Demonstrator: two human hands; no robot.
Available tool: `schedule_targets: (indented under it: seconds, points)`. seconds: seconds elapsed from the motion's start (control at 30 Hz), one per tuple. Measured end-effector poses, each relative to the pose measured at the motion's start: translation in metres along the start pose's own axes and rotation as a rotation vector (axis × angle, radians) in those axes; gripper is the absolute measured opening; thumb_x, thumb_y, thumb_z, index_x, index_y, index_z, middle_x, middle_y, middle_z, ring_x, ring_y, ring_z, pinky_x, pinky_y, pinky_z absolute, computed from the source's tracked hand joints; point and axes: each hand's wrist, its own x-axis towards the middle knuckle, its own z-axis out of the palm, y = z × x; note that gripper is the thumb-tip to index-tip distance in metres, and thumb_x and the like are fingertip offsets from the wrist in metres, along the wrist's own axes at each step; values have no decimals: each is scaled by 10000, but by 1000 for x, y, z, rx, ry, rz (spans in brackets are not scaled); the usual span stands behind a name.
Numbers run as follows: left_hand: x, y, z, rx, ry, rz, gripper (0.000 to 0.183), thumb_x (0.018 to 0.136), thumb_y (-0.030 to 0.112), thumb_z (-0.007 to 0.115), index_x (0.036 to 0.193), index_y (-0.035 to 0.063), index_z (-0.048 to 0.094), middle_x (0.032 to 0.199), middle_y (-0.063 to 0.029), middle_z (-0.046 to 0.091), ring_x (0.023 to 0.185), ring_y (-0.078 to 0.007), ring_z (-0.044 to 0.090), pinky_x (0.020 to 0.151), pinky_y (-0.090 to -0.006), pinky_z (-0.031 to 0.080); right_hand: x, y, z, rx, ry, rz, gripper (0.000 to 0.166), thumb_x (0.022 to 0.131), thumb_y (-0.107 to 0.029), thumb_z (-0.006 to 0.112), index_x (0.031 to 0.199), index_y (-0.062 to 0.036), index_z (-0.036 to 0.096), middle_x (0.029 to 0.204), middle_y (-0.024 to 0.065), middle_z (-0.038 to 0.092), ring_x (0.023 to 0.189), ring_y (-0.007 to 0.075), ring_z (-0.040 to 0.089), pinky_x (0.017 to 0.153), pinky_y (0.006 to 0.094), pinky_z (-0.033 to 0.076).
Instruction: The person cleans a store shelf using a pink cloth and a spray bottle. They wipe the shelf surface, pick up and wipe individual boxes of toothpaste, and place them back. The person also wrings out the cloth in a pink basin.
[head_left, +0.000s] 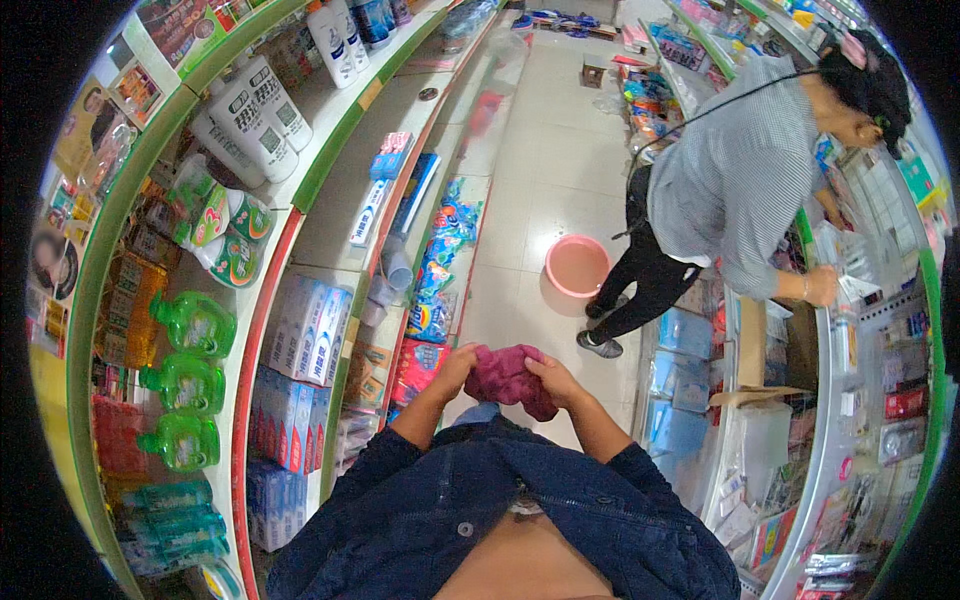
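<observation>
A crumpled maroon cloth (510, 375) hangs in front of my body, held between both hands. My left hand (457, 369) grips its left edge, and my right hand (553, 381) pinches the upper right side. The lower part of the cloth droops near my right wrist. Beyond it on the tiled floor stands a pink plastic basin (577, 265) holding murky water. To the left of my hands, bags of laundry detergent (429, 319) line the bottom shelf.
Shelves on the left carry green pump bottles (196, 324), white bottles (259, 124) and stacked toothpaste boxes (309, 330). A person (724, 172) in a checked shirt leans into the right shelving, close to the basin. An open cardboard box (780, 352) sits on that side.
</observation>
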Motion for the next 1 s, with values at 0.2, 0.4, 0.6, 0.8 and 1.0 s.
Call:
schedule_targets:
  seconds: [0.2,0.4,0.6,0.8,1.0]
  points:
    - [46,15,-30,300,24,-34,297,847,280,525,908,4,615,823,-63,613,754,-156,566,693,-311,459,67,-15,6,-137,22,-26,346,941,-207,453,1244,-39,450,1092,100,588,965,216,591,840,373,487]
    - [55,23,-49,412,178,113,422,886,386,468,853,-8,613,687,-129,589,684,-190,575,657,-350,464,113,-40,2,-208,5,115,453,921,-338,489,1258,-41,427,1142,146,542,989,263,579,845,389,484]
    - [-22,-36,-65,261,617,214,348,886,315,479,965,-8,584,805,-150,619,738,-221,585,690,-370,471,120,-21,46,-437,-241,376,466,868,-175,519,1295,-39,390,1166,136,526,1001,271,557,835,388,474]
    - [-145,-88,-12,84,803,238,369,892,225,505,1209,40,473,1006,-129,620,929,-223,577,816,-357,451,101,18,73,-809,-724,479,520,762,0,549,1268,-9,429,1158,118,564,1013,258,570,865,357,461]
    - [-228,-74,71,-133,884,177,270,909,287,514,960,29,575,728,-39,571,680,-111,539,604,-274,453,46,105,102,-1366,-1091,-115,491,827,-180,578,1244,40,441,1027,97,606,892,183,585,797,329,479]
